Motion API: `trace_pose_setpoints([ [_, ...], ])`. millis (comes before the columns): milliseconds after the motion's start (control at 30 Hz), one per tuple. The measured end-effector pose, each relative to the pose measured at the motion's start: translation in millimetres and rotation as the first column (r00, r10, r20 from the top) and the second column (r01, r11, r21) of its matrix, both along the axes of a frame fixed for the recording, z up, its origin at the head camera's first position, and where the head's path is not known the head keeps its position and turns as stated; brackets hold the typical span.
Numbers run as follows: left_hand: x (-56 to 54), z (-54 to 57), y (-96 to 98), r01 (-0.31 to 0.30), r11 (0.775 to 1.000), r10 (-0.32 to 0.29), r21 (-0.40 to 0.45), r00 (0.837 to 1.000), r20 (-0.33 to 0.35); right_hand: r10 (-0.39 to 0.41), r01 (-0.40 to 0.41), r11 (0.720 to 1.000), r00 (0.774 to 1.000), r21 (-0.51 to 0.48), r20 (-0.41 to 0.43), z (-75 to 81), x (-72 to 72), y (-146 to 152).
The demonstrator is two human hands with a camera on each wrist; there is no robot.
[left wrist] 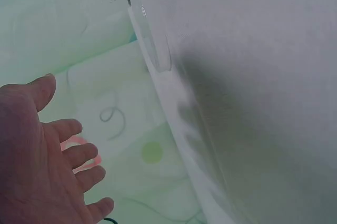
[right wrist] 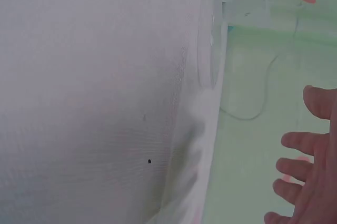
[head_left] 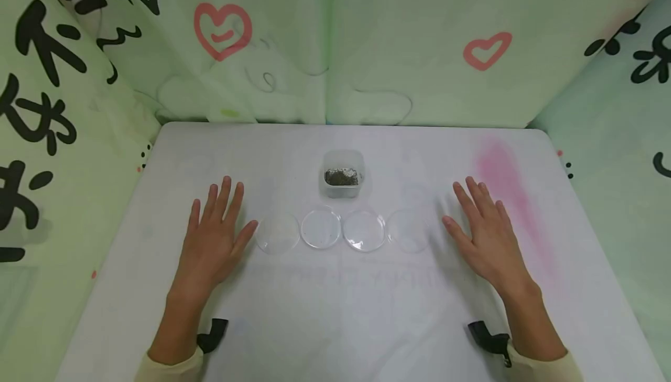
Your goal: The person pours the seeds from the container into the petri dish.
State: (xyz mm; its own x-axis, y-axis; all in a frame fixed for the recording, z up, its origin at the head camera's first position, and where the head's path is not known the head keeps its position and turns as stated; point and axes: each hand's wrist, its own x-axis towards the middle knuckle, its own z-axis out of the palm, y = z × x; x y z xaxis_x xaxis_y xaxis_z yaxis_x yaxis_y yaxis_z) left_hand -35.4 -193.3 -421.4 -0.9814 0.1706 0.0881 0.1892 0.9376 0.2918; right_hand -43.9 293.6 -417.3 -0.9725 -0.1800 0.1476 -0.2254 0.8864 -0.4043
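Observation:
My left hand (head_left: 212, 248) is held palm down with straight, spread fingers on the left side, its thumb close to the leftmost clear round dish (head_left: 278, 233). On the right side my right hand (head_left: 487, 236) is spread the same way and holds nothing. Between the hands lies a row of clear shallow round pieces like petri dishes; the two middle ones, one dish (head_left: 321, 227) and another dish (head_left: 364, 230), show brighter rims. The rightmost round piece (head_left: 408, 231) is faint. Behind the row stands a small translucent square tub (head_left: 343, 193) with dark, grainy stuff (head_left: 342, 177) inside.
A white-covered table (head_left: 335, 318) carries everything, with a pink stain (head_left: 505, 178) at its right. Green cloth walls (head_left: 398, 32) with hearts and black lettering enclose the back and sides. Black wrist mounts (head_left: 214, 335) stick out beside both sleeves.

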Motion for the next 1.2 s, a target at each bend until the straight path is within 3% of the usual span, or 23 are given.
trace_pose_setpoints([
  [200,-4.9,-1.8,3.7,0.008,1.000,-0.008,0.011,1.000,0.010,0.045,-0.045,0.999,0.999,-0.017,-0.006,4.1,-10.5,-9.6],
  [767,-10.6,-1.4,13.7,0.018,1.000,-0.019,0.022,0.999,0.040,0.200,-0.200,0.978,0.980,-0.053,0.005,17.3,-66.7,-77.8],
  [1200,-20.2,-6.1,31.3,0.083,0.996,-0.085,0.038,0.995,0.060,0.283,-0.266,0.956,0.945,-0.121,0.161,16.0,-102.7,-116.7],
])
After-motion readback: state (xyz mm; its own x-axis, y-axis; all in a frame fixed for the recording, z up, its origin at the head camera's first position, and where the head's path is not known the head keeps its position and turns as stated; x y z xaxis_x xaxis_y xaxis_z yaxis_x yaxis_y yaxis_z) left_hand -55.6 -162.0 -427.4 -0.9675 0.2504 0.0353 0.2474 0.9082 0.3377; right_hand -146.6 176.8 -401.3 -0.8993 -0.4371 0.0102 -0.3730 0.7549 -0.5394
